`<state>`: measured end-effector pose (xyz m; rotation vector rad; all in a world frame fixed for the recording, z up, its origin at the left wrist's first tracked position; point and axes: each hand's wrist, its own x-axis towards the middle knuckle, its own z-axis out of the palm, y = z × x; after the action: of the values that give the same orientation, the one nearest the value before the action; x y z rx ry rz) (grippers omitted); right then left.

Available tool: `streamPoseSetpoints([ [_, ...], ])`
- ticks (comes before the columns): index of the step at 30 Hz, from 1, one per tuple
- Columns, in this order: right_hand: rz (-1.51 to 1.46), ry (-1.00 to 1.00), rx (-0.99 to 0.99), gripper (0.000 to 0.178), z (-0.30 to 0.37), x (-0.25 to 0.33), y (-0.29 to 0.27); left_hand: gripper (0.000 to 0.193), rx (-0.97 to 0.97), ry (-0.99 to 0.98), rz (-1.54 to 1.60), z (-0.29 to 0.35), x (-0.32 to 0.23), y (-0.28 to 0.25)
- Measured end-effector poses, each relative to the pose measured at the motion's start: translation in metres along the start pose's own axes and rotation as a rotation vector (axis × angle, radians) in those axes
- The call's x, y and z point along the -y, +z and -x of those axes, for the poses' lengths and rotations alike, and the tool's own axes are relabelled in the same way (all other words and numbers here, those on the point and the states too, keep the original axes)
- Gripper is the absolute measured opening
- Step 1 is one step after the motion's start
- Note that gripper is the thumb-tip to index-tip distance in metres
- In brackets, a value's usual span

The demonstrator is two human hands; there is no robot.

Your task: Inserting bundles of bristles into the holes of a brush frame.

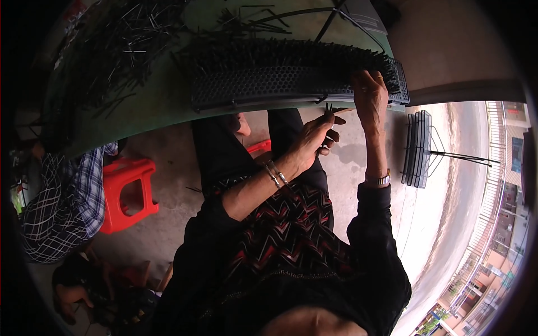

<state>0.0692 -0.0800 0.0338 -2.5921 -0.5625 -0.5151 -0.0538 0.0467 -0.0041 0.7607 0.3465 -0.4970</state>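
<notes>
A long dark perforated tray (263, 84) lies along the near edge of a green table (151, 109). Thin black sticks (280, 53) stand packed in rows in it, like bristles. At the tray's right end my right hand (370, 101) reaches in from above, its fingers closed together among the sticks. Whatever those fingers pinch is hidden. My left hand (316, 140) is below the table edge, fingers curled, with short dark sticks (329, 107) poking out past the thumb. It stays apart from the tray.
Loose black sticks (140, 42) are heaped at the far left of the table. A red plastic stool (131, 193) stands at left beside a person in plaid clothing (87, 193). On the floor at right is a wire rack (417, 148). A railing (487, 162) runs beyond it.
</notes>
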Motion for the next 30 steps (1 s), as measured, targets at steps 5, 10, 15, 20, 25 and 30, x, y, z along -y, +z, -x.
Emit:
streamPoseSetpoints([
  [5,-0.251,0.06,-0.122,0.005,0.008,0.0,0.004,0.035,-0.01,-0.011,0.017,0.0,-0.001,0.0],
  [10,-0.059,0.013,-0.171,0.006,0.009,0.002,0.015,0.034,0.004,0.002,0.033,0.0,0.0,0.0],
  [15,-0.012,0.004,-0.259,0.005,0.007,0.002,0.015,0.033,0.038,0.01,0.042,-0.005,0.003,-0.005],
  [20,-0.138,0.055,-0.325,0.01,0.016,0.002,0.009,0.034,0.096,0.03,0.068,-0.006,0.005,-0.005],
  [25,-0.22,0.14,-0.163,0.014,0.026,-0.002,0.002,0.038,0.124,0.032,0.035,-0.004,0.002,-0.002],
  [30,-0.324,0.324,-0.099,0.016,0.043,0.015,-0.013,0.039,0.143,0.021,-0.005,-0.007,0.003,0.0],
])
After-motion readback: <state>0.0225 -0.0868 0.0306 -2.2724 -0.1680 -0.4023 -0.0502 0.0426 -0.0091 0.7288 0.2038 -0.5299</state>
